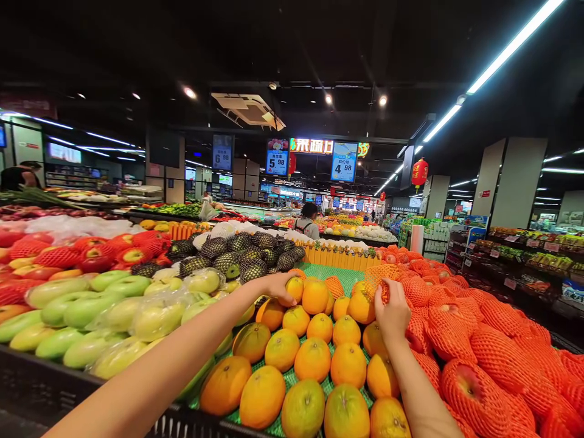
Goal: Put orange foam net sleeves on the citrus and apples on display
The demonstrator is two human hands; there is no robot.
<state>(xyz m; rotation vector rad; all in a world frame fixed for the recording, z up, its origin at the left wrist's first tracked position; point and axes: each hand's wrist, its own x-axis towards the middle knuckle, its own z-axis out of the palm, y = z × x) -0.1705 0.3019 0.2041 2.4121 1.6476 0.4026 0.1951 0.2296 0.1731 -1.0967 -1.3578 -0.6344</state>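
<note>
A heap of loose oranges (312, 359) lies on a green mat in a shop's fruit display. My left hand (276, 287) reaches over the heap, its fingers curled around an orange (294, 288) at the back of the pile. My right hand (392, 311) is closed on a small orange fruit (384, 292) in net wrap, beside another orange (361, 306).
Green mangoes (82, 310), some in plastic, lie at the left. Fruit in orange foam nets (479, 353) fills the right. Dark netted fruit (237, 252) sits behind. A black crate edge (55, 389) runs along the front. A person (308, 220) stands farther back.
</note>
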